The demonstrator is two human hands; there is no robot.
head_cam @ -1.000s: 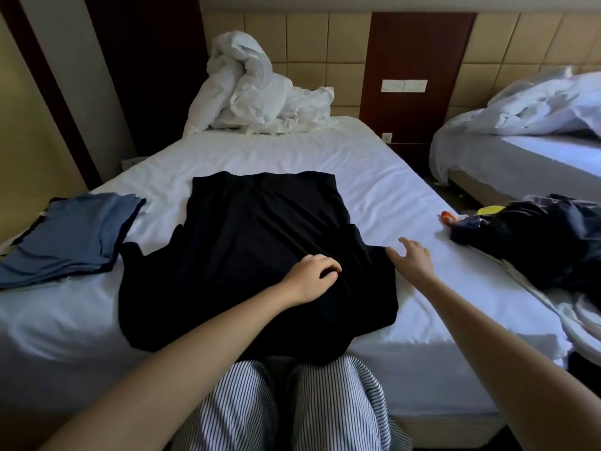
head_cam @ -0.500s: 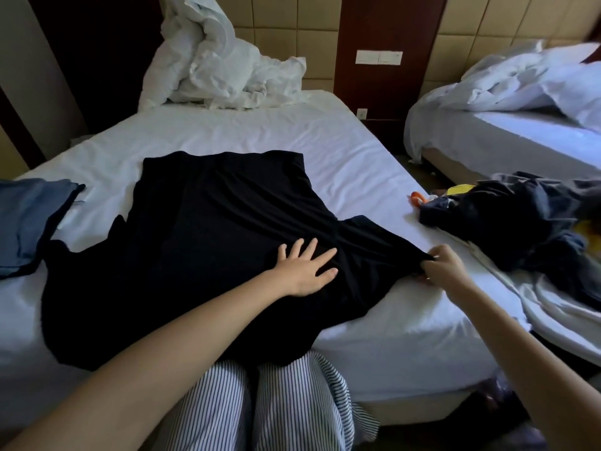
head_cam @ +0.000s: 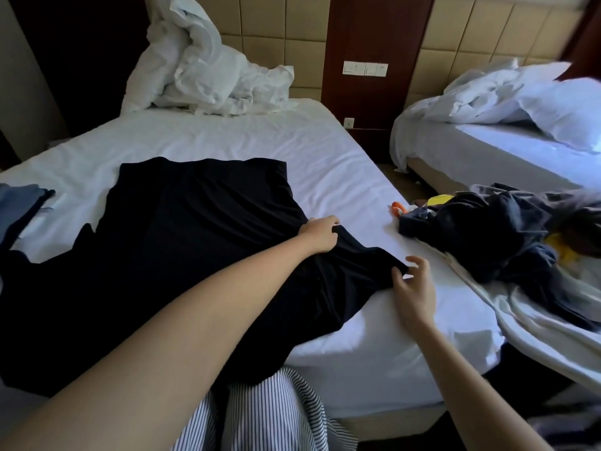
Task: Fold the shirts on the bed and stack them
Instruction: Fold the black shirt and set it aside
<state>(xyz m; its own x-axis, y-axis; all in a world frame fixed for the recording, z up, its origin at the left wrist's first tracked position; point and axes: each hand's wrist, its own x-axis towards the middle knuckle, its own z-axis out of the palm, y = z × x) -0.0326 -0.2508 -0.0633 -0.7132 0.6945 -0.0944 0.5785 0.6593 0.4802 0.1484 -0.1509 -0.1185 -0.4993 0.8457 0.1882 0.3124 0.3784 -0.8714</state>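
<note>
Clothing-wise it's pretty simple: left forearm [head_cam: 195, 336] and right forearm [head_cam: 471, 385] are bare as far as you can see, left hand [head_cam: 320, 236] and right hand [head_cam: 413, 288] bare as well. Low in the middle there's a striped garment [head_cam: 270, 415], white with thin dark stripes, falling in loose folds. Trousers or a long top, can't tell.

A shirt [head_cam: 201, 255] lies spread on the bed [head_cam: 325, 151], folded shirts [head_cam: 18, 205] left of it, a crumpled duvet [head_cam: 201, 66] behind (against the headboard [head_cam: 260, 27]), a clothes heap [head_cam: 487, 232] to its right.
</note>
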